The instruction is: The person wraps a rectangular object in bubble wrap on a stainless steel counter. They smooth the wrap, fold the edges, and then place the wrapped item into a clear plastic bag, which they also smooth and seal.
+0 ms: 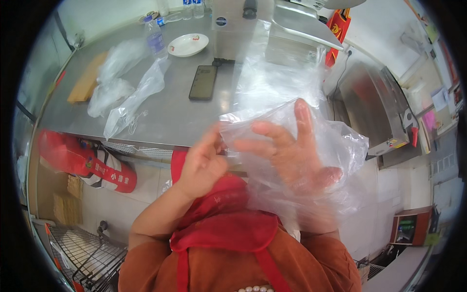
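My right hand (288,153) is inside a clear plastic bag (343,146), its fingers spread wide under the film. At the bag's left edge, the fingers of my left hand (204,164) pinch the plastic; motion blurs the fingertips. The bag hangs loosely around my right wrist and forearm. Beyond it, more clear plastic film (270,87) lies on the stainless steel table (164,116), partly hidden by the bag. A dark phone (203,83) rests on the table to the left of this film.
Crumpled clear bags (120,69), a tan board (87,78), a bottle with a purple cap (155,38) and a white plate (188,45) are on the table. A steel machine (233,40) stands at the back. Red sacks (109,171) and a wire rack (84,255) are at left.
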{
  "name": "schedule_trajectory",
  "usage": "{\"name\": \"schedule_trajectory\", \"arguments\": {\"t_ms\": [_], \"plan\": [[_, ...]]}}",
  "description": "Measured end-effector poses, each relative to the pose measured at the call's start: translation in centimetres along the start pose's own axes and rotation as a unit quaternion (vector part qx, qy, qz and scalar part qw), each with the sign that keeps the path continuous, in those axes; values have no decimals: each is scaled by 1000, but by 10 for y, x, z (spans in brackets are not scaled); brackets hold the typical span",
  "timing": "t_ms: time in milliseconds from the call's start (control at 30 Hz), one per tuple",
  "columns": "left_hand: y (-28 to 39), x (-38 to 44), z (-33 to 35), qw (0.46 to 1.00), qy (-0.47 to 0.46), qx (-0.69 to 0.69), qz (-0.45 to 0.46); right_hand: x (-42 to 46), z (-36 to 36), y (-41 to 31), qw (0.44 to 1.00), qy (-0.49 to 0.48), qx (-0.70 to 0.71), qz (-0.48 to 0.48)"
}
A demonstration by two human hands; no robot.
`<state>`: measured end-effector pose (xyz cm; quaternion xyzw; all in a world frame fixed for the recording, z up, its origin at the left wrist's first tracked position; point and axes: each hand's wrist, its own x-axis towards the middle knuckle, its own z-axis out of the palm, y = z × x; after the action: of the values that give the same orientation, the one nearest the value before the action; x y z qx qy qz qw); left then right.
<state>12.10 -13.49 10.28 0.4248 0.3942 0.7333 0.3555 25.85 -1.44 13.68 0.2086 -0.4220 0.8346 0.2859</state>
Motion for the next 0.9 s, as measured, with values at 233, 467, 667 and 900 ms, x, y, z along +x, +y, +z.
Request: {"name": "schedule_trajectory", "arguments": {"t_ms": [233,467,667,900], "plan": [[14,21,9,993,110,-50,-4,-3,18,-19,943,79,-286,153],[-7,11,-14,987,146,-52,-41,-11,-34,-22,935,240,-259,3],[-19,-2,-26,985,158,37,-64,-7,-62,-37,937,334,-39,-93],[-33,-23,-17,987,98,101,-78,8,-53,-53,890,439,-16,-125]]}}
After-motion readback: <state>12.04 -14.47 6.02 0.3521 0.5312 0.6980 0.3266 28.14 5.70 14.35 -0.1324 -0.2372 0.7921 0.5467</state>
